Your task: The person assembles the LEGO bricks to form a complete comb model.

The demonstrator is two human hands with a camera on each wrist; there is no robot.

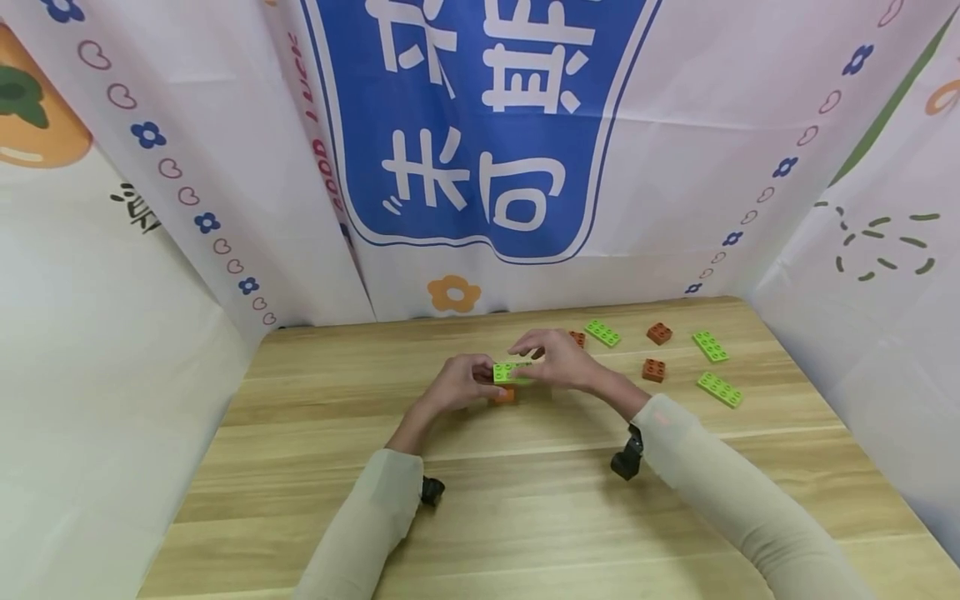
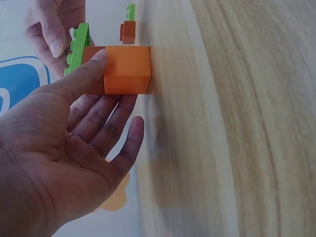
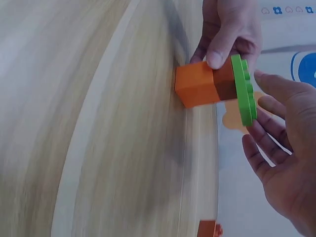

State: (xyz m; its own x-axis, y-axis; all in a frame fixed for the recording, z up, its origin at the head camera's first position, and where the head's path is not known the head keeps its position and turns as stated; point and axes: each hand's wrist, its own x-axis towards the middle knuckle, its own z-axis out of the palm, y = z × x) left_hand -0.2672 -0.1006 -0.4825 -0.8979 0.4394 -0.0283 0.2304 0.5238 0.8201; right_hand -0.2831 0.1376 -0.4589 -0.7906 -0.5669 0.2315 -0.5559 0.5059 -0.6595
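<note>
A small stack stands on the table in front of me. Its base is an orange block (image 2: 127, 64), with a reddish-brown brick (image 3: 224, 84) above and a long green studded brick (image 1: 501, 372) on top. My left hand (image 1: 459, 383) pinches the stack from the left, thumb near the seam between orange and brown, fingers behind. Around the right end of the green brick, my right hand (image 1: 566, 362) has its fingers loosely spread. In the right wrist view its lower fingertips are right at the brick's end, and the thumb is close to the studs.
To the right on the wooden table (image 1: 315, 400) lie several loose bricks, among them a brown brick (image 1: 654, 370), a second brown brick (image 1: 659, 333), a green brick (image 1: 719, 389) and another green brick (image 1: 602, 332). A printed cloth (image 1: 660, 208) hangs behind the table.
</note>
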